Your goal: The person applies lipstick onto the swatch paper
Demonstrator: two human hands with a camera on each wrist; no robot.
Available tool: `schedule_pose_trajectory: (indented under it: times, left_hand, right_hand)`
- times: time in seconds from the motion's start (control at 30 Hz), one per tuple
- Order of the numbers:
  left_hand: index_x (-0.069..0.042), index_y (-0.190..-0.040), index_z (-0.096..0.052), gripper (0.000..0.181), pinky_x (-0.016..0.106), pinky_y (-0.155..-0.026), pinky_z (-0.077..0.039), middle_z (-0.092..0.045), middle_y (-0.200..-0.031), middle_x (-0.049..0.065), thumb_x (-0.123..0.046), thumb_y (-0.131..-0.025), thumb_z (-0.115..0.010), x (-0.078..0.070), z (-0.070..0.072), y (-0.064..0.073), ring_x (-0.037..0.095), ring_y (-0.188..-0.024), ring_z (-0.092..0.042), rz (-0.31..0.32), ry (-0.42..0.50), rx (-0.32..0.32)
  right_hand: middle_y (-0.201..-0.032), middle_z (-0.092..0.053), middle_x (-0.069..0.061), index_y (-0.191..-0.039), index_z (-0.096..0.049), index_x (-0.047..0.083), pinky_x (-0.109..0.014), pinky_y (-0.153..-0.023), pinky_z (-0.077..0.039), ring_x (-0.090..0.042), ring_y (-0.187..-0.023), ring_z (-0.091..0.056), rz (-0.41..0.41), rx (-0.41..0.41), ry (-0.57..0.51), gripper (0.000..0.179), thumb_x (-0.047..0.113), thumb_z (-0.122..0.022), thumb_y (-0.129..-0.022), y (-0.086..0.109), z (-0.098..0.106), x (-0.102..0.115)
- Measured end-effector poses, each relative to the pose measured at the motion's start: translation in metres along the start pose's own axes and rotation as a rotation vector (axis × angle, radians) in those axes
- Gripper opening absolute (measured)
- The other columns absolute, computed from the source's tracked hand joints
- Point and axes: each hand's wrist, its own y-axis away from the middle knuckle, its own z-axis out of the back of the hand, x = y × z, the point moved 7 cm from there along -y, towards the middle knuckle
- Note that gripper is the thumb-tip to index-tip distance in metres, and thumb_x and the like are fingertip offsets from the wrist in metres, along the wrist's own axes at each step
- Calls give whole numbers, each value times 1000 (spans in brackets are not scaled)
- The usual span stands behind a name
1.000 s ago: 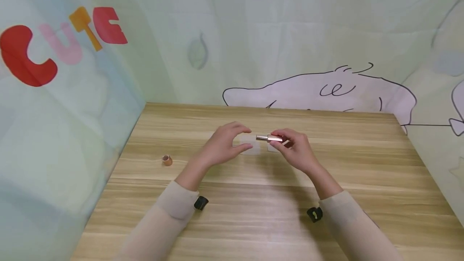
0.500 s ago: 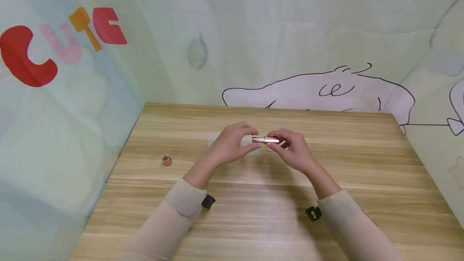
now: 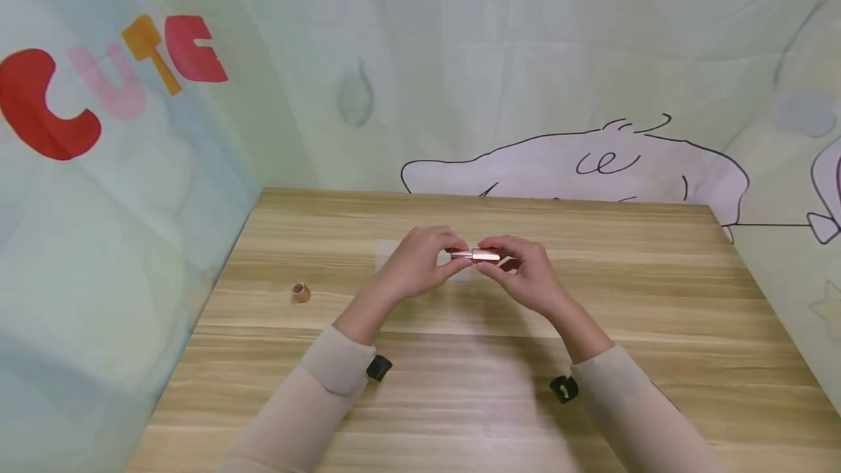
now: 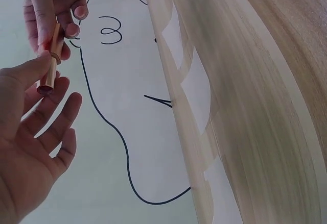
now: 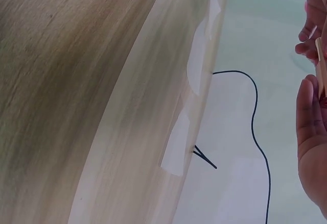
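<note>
A shiny rose-gold lipstick tube (image 3: 487, 255) lies level between the two hands above the table in the head view. My right hand (image 3: 527, 277) grips its wider end between thumb and fingers. With thumb and index finger, my left hand (image 3: 415, 265) pinches the narrower end; its other fingers are spread loosely in the left wrist view. There the lipstick tube (image 4: 52, 73) shows an open rim facing the camera. At the edge of the right wrist view only part of the tube (image 5: 321, 73) appears. A small copper-coloured cap (image 3: 301, 293) stands on the table to the left.
Flat white pieces (image 3: 386, 247) lie on the wooden table (image 3: 460, 400) behind and under the hands. A printed cloth backdrop (image 3: 460, 93) rises along the table's back and left edges. Black wrist cameras (image 3: 379, 368) sit at both cuffs.
My left hand has moved right and taken hold of the tube's narrow end. The right hand has shifted slightly left with the lipstick tube. The cap has stayed put.
</note>
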Motion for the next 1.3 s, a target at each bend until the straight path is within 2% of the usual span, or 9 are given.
schedule_pose_trajectory:
  times: [0.23,0.4,0.57,0.83,0.93,1.13,1.3]
  left_hand:
    - [-12,-98,-76,14,33,-84,-52,-71,-94,-4,-25,-94,-75,-1,7,2,12,-88,-66,-18,-5,-19]
    - [-12,-98,-77,14,33,-83,-51,-72,-93,-4,-25,-93,-76,-2,7,8,10,-84,-65,-43,-18,-34]
    - [-12,-96,-77,14,33,-79,-50,-73,-91,-4,-25,-92,-77,-4,5,14,10,-80,-63,-78,-40,-42]
    - [-13,-96,-77,14,41,-87,-49,-73,-91,-5,-27,-92,-77,-6,7,17,13,-85,-67,-78,-85,-62]
    - [-15,-96,-76,14,41,-88,-49,-73,-92,-5,-27,-92,-77,-7,9,17,14,-86,-67,-74,-93,-70]
    - [-15,-98,-77,14,39,-85,-47,-74,-94,-5,-28,-92,-76,-10,15,15,15,-88,-67,-88,-108,-97]
    - [-14,-98,-77,15,38,-83,-46,-74,-94,-4,-27,-92,-76,-14,21,13,16,-89,-68,-114,-130,-131]
  right_hand:
    - [-99,-75,-11,-109,-73,0,-29,-69,-61,-22,-82,-72,33,-14,-12,28,1,-82,-82,-3,-1,8]
    - [-97,-75,-11,-107,-74,-1,-27,-68,-61,-16,-81,-71,49,-37,-19,29,-2,-83,-80,2,-4,7]
    - [-95,-75,-8,-106,-75,1,-28,-67,-61,-14,-79,-70,46,-25,-32,26,1,-83,-81,8,-8,7]
    - [-92,-76,-11,-103,-75,-2,-27,-64,-61,-12,-75,-71,34,-20,-44,22,1,-82,-82,9,-10,9]
    - [-91,-75,-13,-102,-75,-3,-27,-61,-60,-15,-71,-71,11,-13,-35,20,-2,-81,-83,7,-10,10]
    - [-90,-74,-18,-103,-73,-9,-27,-58,-59,-30,-69,-72,-9,0,-33,20,-7,-77,-84,2,-9,11]
    - [-89,-75,-15,-104,-74,-5,-26,-58,-58,-25,-69,-72,-7,-6,-62,19,-2,-78,-86,-3,-4,14]
